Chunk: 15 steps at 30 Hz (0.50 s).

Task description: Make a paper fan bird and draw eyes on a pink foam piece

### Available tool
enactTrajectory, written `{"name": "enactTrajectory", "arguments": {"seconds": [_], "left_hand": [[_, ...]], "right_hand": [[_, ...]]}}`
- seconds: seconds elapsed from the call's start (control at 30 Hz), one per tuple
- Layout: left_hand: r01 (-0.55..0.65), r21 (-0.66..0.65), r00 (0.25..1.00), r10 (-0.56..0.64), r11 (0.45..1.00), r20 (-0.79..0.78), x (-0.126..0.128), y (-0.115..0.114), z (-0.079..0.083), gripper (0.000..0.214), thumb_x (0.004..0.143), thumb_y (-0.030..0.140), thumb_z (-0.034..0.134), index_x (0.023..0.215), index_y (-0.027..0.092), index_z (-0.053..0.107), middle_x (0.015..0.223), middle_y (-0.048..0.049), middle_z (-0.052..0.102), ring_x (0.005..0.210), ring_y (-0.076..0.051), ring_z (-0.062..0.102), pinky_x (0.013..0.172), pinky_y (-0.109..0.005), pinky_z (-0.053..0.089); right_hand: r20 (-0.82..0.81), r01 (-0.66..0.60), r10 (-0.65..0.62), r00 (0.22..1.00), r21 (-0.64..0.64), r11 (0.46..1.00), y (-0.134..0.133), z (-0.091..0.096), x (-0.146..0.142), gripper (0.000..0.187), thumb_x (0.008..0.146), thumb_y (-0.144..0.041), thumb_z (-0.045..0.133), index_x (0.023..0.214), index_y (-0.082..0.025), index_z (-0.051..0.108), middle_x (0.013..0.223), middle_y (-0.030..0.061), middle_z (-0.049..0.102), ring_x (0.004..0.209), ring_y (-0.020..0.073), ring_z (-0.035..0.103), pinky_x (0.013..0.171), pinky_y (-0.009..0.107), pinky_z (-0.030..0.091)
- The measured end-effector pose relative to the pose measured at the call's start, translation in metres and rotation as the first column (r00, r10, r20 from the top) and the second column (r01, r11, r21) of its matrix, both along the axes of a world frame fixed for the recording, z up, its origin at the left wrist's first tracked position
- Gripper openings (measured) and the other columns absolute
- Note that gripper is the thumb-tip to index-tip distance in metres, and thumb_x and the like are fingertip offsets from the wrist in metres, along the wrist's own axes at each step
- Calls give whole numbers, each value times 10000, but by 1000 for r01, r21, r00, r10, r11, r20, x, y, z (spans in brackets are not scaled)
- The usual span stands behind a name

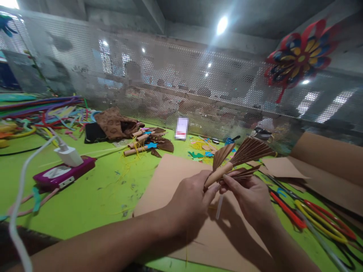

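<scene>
Over a sheet of brown cardboard (pixel 161 181), my left hand (pixel 193 200) is closed round the lower end of a brown paper tube (pixel 218 174). Pleated dark-brown paper fans spread from the tube: a large fan (pixel 249 151) at its upper end and a smaller fan (pixel 222 155) on its left side. My right hand (pixel 252 196) pinches another pleated fan (pixel 244 173) against the tube's right side. A thin translucent strip (pixel 219 207) hangs below my fingers; what holds it is hidden. Similar tubes with fans (pixel 141 147) lie at the back, some with blue paper pieces.
A purple power strip (pixel 65 172) with a white plug (pixel 69 155) and white cable stands at left. Scissors with red and yellow handles (pixel 320 221) lie at right beside folded cardboard (pixel 331 170). A phone (pixel 181 128) stands against the perforated screen (pixel 170 75). Coloured scraps litter the green table (pixel 107 200).
</scene>
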<state>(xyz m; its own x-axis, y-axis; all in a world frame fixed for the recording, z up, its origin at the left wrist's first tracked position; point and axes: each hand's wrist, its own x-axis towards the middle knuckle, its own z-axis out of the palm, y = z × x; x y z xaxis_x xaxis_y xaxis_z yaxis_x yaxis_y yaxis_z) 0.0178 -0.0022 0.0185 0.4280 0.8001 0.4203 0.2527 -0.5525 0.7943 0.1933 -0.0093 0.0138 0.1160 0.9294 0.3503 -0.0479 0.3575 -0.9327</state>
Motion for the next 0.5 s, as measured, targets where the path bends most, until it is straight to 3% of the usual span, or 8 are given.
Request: {"name": "enactTrajectory", "arguments": {"seconds": [0.23,0.5], "left_hand": [[-61,115,990,75,991,-116,0,6,-3,224,928,288,470,1075,183,603,885,-61,665,787,-185,621,714,-308,498],[-69,189,979,103,979,-175,-2,7,-5,211,935,278,452,1051,186,602,878,-61,671,755,-182,609,684,-305,472]], "right_hand": [[23,5,-5,1000,-11,1000,-2,0,-2,169,750,-314,756,674,-178,691,613,-10,664,604,106,609,646,224,500],[38,118,-117,992,-22,993,1,-7,1,175,691,-335,796,690,-185,706,661,4,674,655,127,594,675,257,486]]}}
